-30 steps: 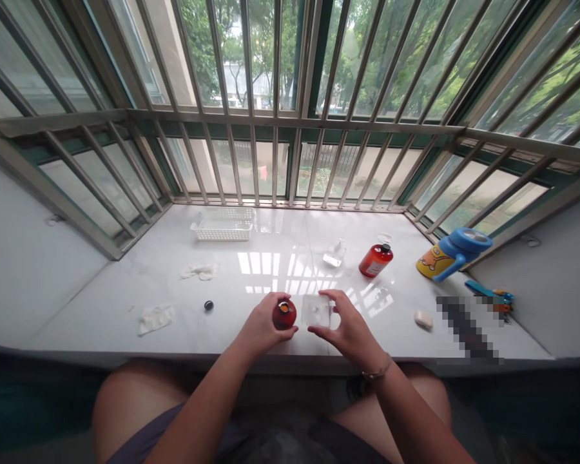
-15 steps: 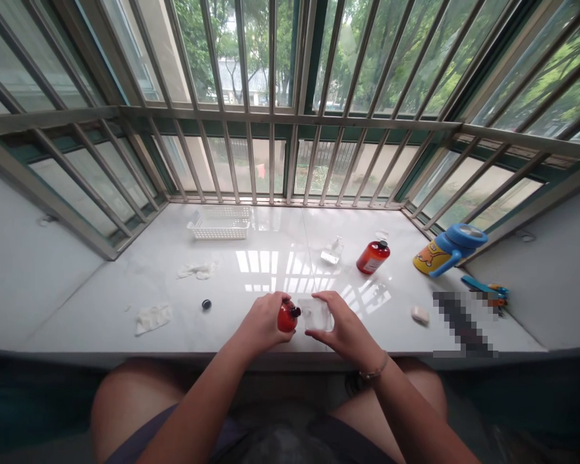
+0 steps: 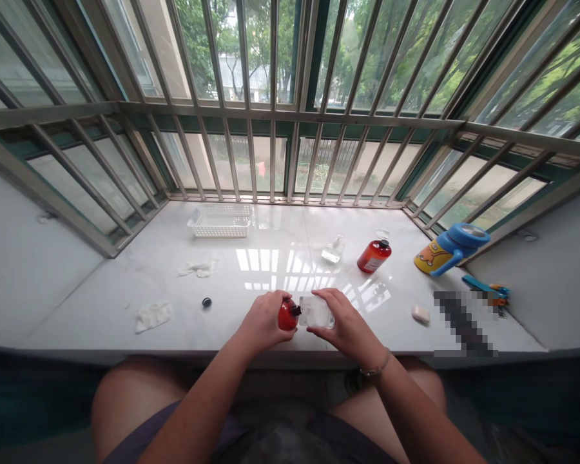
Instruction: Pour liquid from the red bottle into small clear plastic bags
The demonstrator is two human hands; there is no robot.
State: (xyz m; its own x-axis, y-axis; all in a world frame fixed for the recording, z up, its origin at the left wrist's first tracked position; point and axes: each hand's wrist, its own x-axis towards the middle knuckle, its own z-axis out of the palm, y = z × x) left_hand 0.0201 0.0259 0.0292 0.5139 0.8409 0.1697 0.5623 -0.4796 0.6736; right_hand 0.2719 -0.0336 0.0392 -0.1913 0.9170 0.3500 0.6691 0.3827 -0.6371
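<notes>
Near the front edge of the white counter, my left hand point(image 3: 265, 321) is closed round a red bottle point(image 3: 287, 314). The bottle is tipped, its black neck point(image 3: 296, 310) pointing right. Facing it, my right hand point(image 3: 344, 317) grips a clear bottle point(image 3: 316, 312) by its sides. The red bottle's neck meets the clear bottle's left end; whether the two touch I cannot tell. A small round black cap point(image 3: 207, 302) lies on the counter to the left of my hands.
Beyond my hands are a clear pump bottle point(image 3: 333, 250) and a larger red bottle point(image 3: 374, 256). A blue-yellow flask point(image 3: 450, 249) and a pale soap-like block point(image 3: 420, 314) lie to the right. Crumpled tissues point(image 3: 153, 317) and a white basket point(image 3: 221, 222) are on the left.
The clear bottle has come slightly closer to the black neck of the red bottle and its tilt has changed a little. Both hands keep their holds.
</notes>
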